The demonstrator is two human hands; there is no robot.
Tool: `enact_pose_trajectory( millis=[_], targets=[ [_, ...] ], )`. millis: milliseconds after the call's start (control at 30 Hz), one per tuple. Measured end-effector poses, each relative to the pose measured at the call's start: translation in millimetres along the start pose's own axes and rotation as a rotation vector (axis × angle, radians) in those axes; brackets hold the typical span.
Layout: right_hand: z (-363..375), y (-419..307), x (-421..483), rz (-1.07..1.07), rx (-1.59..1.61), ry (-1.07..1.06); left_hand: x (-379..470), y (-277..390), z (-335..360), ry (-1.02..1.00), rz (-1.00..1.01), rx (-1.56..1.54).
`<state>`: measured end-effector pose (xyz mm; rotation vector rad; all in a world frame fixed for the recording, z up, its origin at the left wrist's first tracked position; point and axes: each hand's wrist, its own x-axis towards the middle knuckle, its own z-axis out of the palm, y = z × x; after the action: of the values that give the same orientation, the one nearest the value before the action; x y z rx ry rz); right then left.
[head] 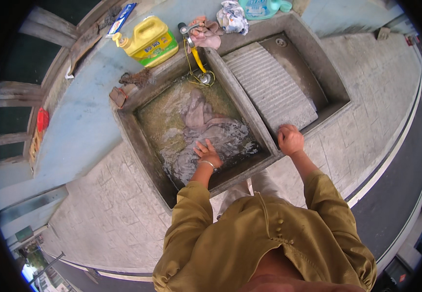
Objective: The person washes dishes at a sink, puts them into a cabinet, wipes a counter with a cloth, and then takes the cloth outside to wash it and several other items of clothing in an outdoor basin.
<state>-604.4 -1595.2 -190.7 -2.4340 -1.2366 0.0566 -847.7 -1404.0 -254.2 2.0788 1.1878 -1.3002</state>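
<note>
My left hand (210, 155), a bracelet at its wrist, reaches into the left basin with fingers spread over a soaked greyish-mauve cloth (214, 127). The cloth lies crumpled in shallow, rippling water, and I see no grip on it. My right hand (290, 139) is curled over the front rim of the double concrete sink (247, 174), close to the low end of the ribbed washboard (269, 84). A tap (189, 40) with a yellow hose (197, 58) hangs above the left basin.
Along the back ledge are a yellow detergent jug (152, 42), a pink cloth (206, 32), a patterned cloth (232, 17) and a turquoise bottle (258, 8). A scouring pad (138, 78) and a brownish block (118, 96) sit at the left corner. A drain (281, 42) shows in the right basin.
</note>
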Motion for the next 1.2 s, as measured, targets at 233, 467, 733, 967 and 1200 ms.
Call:
enact_pose_trajectory(
  millis=[233,467,733,967,1200],
  targets=[
    [-3.5,-2.9,3.1,-0.006,0.008,-0.011,26.4,-28.2,-63.4,0.559,0.211,-0.240],
    [-4.0,-0.1,1.0,-0.005,0.008,-0.003,33.2,-8.7,-46.3,0.481,0.062,-0.162],
    [-3.4,-0.9,-0.2,-0.012,0.014,0.011,22.0,-43.8,-6.5,0.468,0.304,-0.301],
    [-0.9,2.1,-1.8,0.003,0.010,-0.002,-36.3,-85.5,-72.9,0.260,0.457,-1.220],
    [-2.6,1.7,-1.6,-0.013,0.015,-0.011,-109.4,-128.9,-158.8,0.355,0.606,-1.649]
  ],
)
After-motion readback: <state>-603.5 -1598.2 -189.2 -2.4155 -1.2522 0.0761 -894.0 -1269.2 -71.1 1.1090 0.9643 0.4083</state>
